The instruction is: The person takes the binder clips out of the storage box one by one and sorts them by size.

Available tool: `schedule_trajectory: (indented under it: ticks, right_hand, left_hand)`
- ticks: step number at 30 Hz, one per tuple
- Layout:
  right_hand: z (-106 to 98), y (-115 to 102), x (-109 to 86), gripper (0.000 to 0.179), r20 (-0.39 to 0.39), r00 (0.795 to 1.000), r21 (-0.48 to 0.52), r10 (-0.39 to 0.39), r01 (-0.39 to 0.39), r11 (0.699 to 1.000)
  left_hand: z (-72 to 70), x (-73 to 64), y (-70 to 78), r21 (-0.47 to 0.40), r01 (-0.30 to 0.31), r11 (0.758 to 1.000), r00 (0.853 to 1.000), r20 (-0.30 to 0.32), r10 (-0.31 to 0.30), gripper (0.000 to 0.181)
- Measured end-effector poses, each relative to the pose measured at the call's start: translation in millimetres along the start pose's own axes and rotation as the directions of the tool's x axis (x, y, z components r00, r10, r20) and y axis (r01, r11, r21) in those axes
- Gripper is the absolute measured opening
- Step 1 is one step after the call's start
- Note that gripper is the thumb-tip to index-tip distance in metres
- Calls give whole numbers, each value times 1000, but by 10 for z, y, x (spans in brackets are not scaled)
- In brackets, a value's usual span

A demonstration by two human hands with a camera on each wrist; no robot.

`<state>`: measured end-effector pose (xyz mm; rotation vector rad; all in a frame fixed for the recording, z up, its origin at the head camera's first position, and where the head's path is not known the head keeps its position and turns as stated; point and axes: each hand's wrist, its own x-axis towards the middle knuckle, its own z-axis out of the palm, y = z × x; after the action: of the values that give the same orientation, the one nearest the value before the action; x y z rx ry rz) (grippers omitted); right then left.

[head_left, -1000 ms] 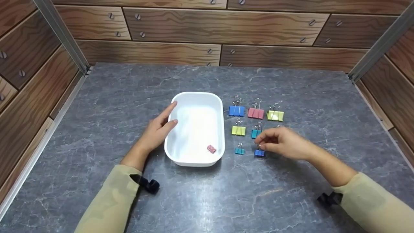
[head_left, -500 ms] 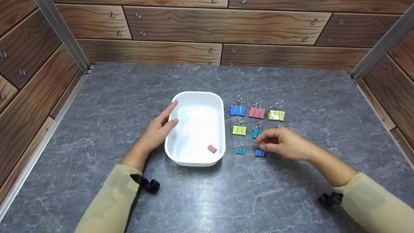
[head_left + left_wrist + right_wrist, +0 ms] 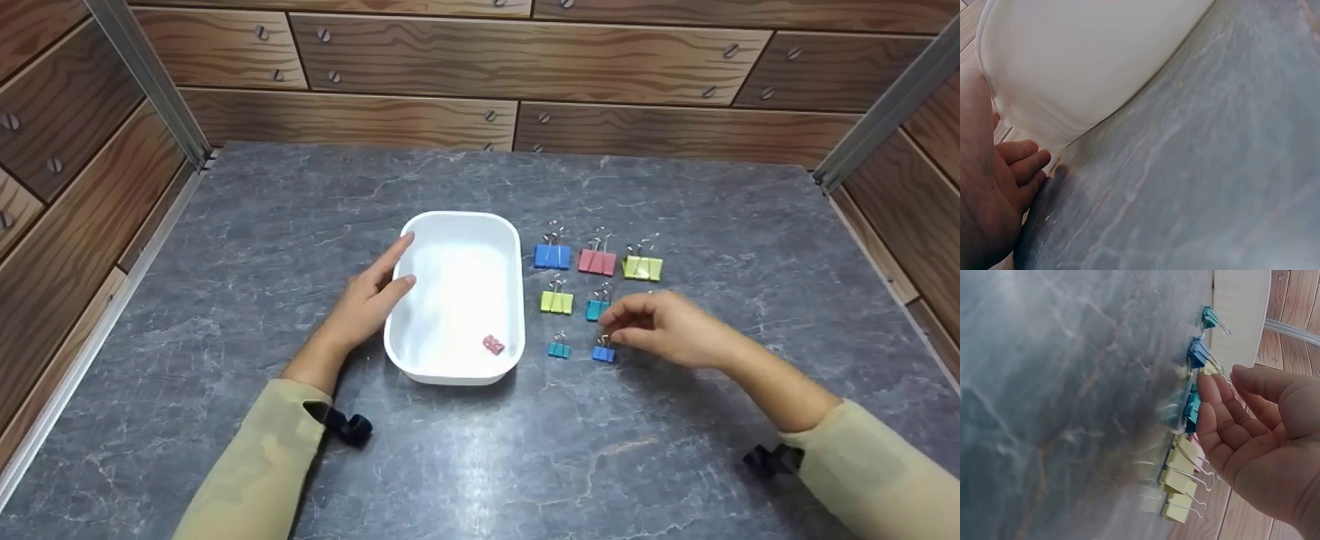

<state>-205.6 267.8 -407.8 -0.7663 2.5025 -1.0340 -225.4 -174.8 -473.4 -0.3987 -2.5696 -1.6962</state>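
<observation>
My left hand (image 3: pixel 364 304) rests at the left rim of a white plastic tub (image 3: pixel 454 375), with index finger and thumb over its edge. In the left wrist view the other fingers (image 3: pixel 1022 163) lie loosely bent beside the tub wall (image 3: pixel 1084 62). My right hand (image 3: pixel 671 330) hovers beside a small blue binder clip (image 3: pixel 603 354), with thumb and fingertips apart near its wire handles. The right wrist view shows this blue clip (image 3: pixel 1197 353) standing on the table by the fingertips. A teal binder clip (image 3: pixel 596 310) is partly covered by the hand.
A small teal clip (image 3: pixel 559 350), a yellow clip (image 3: pixel 556 303) and larger blue (image 3: pixel 553 256), pink (image 3: pixel 597 262) and yellow-green (image 3: pixel 643 268) clips stand in rows right of the tub. Small pink clips (image 3: pixel 493 345), hard to count, lie inside it. Wood-patterned walls (image 3: pixel 405 56) surround the table.
My right hand has shifted slightly right, away from the small blue clip, which stays standing. The left hand keeps its place on the tub; the view has drifted a little.
</observation>
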Motion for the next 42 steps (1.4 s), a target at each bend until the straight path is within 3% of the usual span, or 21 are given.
schedule_trajectory:
  ticks: [9, 19, 30, 42]
  right_hand:
    - [-190, -244, -1, 20, -63, 998, -89, 24, -30, 996]
    - [-239, -631, 179, 13, -89, 994, -105, -66, 57, 993]
    - [-128, -950, 536, 16, -18, 979, -75, -201, 199, 977]
    - [46, -1170, 895, 15, 94, 959, -39, -266, 270, 962]
  left_hand:
    - [1, 2, 24, 3, -8, 1000, 1000, -3, 8, 62]
    - [9, 4, 1, 11, 3, 1000, 1000, -3, -3, 61]
    - [4, 5, 4, -8, 9, 1000, 1000, 2, -9, 62]
    - [4, 3, 3, 5, 4, 1000, 1000, -2, -4, 61]
